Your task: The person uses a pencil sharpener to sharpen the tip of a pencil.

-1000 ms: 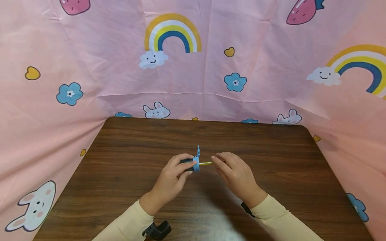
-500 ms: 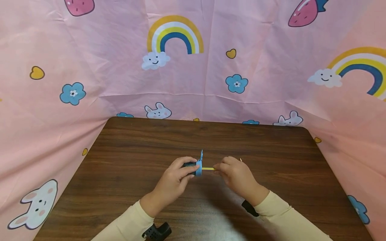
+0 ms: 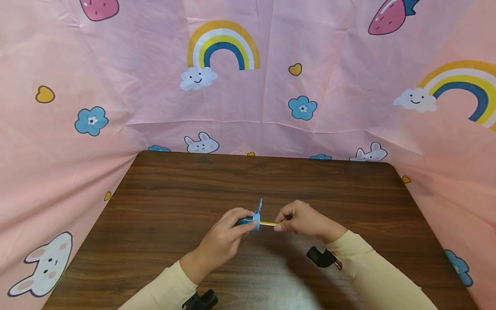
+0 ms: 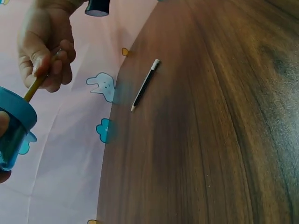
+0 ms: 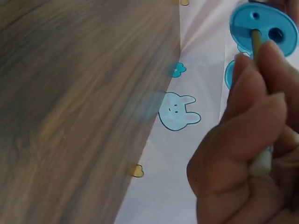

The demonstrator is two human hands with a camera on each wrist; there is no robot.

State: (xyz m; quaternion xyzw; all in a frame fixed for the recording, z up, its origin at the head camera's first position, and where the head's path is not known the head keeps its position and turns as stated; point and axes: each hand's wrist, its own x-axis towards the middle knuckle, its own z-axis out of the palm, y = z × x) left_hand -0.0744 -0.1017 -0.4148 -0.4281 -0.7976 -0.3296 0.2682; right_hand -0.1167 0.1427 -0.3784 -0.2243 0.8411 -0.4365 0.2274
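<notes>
My left hand (image 3: 220,234) grips a small blue pencil sharpener (image 3: 256,221) with a dark see-through body, held above the table on its side. Its flip lid (image 3: 260,206) stands up from the rim. Two holes of different size show in its blue face (image 5: 242,17) in the right wrist view. A yellow pencil (image 3: 268,223) sits with its point inside one hole, the smaller being beside it. Pinched between thumb and fingers of my right hand (image 3: 304,220), the pencil's rear part is mostly hidden; a pale end (image 5: 261,164) shows under the fingers.
A black pencil (image 4: 145,85) with a white end lies on the brown wooden table (image 3: 186,181), seen in the left wrist view. Pink printed cloth (image 3: 155,77) hangs round the table's back and sides. Each wrist carries a black camera mount (image 3: 321,257).
The right hand's fingers, looser a second ago, now pinch the pencil, and that wrist has turned. Both hands and the sharpener have come slightly lower in the head view.
</notes>
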